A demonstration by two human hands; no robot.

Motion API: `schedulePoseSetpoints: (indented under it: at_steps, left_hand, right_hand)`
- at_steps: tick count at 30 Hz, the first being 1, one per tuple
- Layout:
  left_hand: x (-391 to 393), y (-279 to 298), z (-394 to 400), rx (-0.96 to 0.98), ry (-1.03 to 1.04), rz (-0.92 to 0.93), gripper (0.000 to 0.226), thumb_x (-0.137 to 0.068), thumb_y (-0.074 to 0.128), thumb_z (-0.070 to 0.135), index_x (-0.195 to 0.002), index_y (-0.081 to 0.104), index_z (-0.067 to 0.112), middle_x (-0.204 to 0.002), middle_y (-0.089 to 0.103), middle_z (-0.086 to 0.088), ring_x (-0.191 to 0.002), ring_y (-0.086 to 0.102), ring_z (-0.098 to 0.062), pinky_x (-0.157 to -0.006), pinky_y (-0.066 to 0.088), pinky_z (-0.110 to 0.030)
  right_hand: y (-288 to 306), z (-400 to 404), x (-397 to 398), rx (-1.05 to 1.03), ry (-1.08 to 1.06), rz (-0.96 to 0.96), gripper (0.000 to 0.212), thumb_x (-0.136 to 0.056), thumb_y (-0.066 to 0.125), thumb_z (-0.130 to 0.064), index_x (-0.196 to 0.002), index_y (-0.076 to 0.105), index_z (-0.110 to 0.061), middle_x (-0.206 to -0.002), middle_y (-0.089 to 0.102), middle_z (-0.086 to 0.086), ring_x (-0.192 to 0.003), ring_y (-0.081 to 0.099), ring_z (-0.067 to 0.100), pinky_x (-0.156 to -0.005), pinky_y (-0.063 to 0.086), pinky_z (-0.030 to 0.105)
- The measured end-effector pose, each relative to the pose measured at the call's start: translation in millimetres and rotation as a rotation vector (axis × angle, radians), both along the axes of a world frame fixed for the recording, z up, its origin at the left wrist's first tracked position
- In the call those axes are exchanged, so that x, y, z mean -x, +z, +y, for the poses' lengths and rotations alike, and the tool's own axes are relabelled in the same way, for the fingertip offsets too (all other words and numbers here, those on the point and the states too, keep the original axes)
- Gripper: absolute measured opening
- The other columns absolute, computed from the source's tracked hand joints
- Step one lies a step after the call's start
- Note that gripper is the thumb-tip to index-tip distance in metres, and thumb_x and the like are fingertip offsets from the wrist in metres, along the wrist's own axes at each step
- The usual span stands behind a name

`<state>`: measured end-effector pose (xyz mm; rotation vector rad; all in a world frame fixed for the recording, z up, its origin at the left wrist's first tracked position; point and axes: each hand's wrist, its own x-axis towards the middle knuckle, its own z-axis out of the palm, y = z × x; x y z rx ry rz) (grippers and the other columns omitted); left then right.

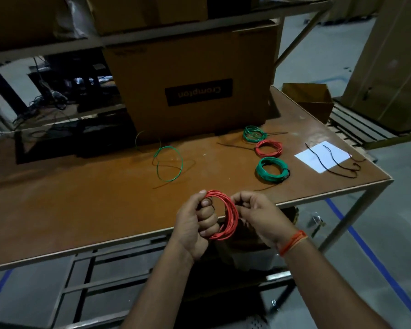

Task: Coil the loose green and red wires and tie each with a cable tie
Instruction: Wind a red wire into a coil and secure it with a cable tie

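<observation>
Left grip: the left hand is curled tight round the left side of the red coil, thumb on top and fingers wrapped through the ring.

Right grip: the right hand pinches the coil's right side with bent fingers; nothing else can be seen in it.

Coil in hand: several red turns gathered into one ring, held between the two hands just above the near edge of the surface. The ring stands almost edge-on to the person, its opening facing left and right. No tie shows on it.

Beyond the grip, to the right: a finished green coil with a dark tie round it, then a red tied coil, then a smaller green tied coil, each farther away than the last.

Beyond the grip, straight ahead: a loose green wire lies in one open loop, not yet wound.

Spare cable ties: thin black strips lie across a white sheet, far to the right of the grip and well apart from it.

Likely next need: a tie. By position, the right hand is nearer to them, so the left would probably have to hold the ring alone.

Far back: a large cardboard box stands on the surface.
</observation>
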<state>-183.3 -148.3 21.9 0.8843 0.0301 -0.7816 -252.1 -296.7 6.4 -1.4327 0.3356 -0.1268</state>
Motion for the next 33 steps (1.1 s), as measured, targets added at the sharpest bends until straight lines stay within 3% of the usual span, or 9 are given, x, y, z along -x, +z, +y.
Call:
schedulePoseSetpoints:
  at_steps: [4,11,14,16,18,21,25,30,33]
  left_hand:
    - [-18,0,-32,-0.027,0.021,-0.004,0.038,-0.103,0.045,0.027,-0.066,0.044,0.018,-0.044,0.020,0.010,-0.031,0.015,-0.002,-0.033,0.011,-0.014]
    - [-36,-2,-63,-0.082,0.075,-0.069,0.037,-0.104,0.045,0.026,-0.068,0.044,0.017,-0.045,0.018,0.010,-0.032,0.014,-0.002,-0.033,0.011,-0.013]
    - [-45,-3,-67,-0.142,0.065,-0.180,0.036,-0.105,0.045,0.025,-0.071,0.044,0.015,-0.046,0.020,0.008,-0.033,0.014,-0.003,-0.036,0.011,-0.013]
    - [-52,-2,-69,-0.148,0.037,-0.209,0.036,-0.105,0.046,0.025,-0.071,0.045,0.014,-0.047,0.021,0.007,-0.034,0.015,-0.003,-0.038,0.010,-0.014]
    - [-60,-1,-70,-0.149,0.014,-0.223,0.036,-0.105,0.047,0.026,-0.071,0.046,0.015,-0.047,0.021,0.007,-0.034,0.015,-0.003,-0.040,0.008,-0.016]
    - [-72,0,-67,-0.196,0.031,-0.262,0.036,-0.106,0.046,0.027,-0.072,0.046,0.015,-0.048,0.022,0.007,-0.036,0.015,-0.004,-0.040,0.009,-0.018]
    - [-87,0,-61,-0.277,0.071,-0.351,0.035,-0.107,0.045,0.028,-0.075,0.044,0.016,-0.048,0.024,0.007,-0.036,0.016,-0.005,-0.039,0.011,-0.017]
    - [-102,4,-47,-0.385,0.102,-0.439,0.032,-0.107,0.048,0.033,-0.080,0.050,0.015,-0.058,0.043,-0.006,-0.048,0.046,-0.017,-0.037,0.041,-0.021]
    - [-113,8,-35,-0.316,0.070,-0.380,0.032,-0.107,0.047,0.031,-0.080,0.047,0.015,-0.052,0.038,0.000,-0.040,0.035,-0.011,-0.036,0.033,-0.019]
  right_hand:
    - [-4,-33,-19,-0.247,0.056,-0.009,0.009,-0.093,0.059,0.003,-0.099,0.065,0.001,-0.078,0.065,0.007,-0.063,0.060,0.012,-0.058,0.052,0.022]
    - [-10,-68,-43,-0.322,0.065,0.008,0.026,-0.096,0.061,-0.016,-0.114,0.067,0.002,-0.088,0.063,0.012,-0.076,0.059,0.019,-0.069,0.049,0.027]
    - [-8,-73,-50,-0.391,0.117,0.017,0.045,-0.089,0.065,-0.030,-0.123,0.064,-0.001,-0.103,0.054,0.021,-0.093,0.052,0.032,-0.077,0.046,0.035]
    - [-6,-75,-55,-0.391,0.164,0.025,0.054,-0.088,0.068,-0.031,-0.130,0.058,0.000,-0.115,0.056,0.030,-0.105,0.052,0.037,-0.091,0.049,0.047]
    - [-2,-73,-62,-0.348,0.217,0.028,0.058,-0.087,0.073,-0.031,-0.129,0.057,0.005,-0.121,0.054,0.037,-0.110,0.052,0.041,-0.104,0.040,0.057]
    - [5,-68,-70,-0.296,0.224,0.027,0.056,-0.083,0.077,-0.025,-0.123,0.059,0.010,-0.111,0.055,0.030,-0.105,0.050,0.038,-0.101,0.038,0.055]
    - [11,-56,-80,-0.228,0.161,0.056,0.032,-0.090,0.069,-0.017,-0.112,0.063,0.006,-0.096,0.055,0.019,-0.091,0.050,0.029,-0.080,0.045,0.037]
    - [14,-25,-92,-0.320,0.067,0.027,0.031,-0.103,0.048,-0.017,-0.122,0.060,0.004,-0.099,0.064,0.019,-0.092,0.062,0.030,-0.094,0.047,0.050]
    - [16,-15,-93,-0.317,0.022,0.009,0.029,-0.102,0.051,-0.018,-0.122,0.064,0.000,-0.106,0.067,0.024,-0.096,0.065,0.031,-0.094,0.051,0.050]
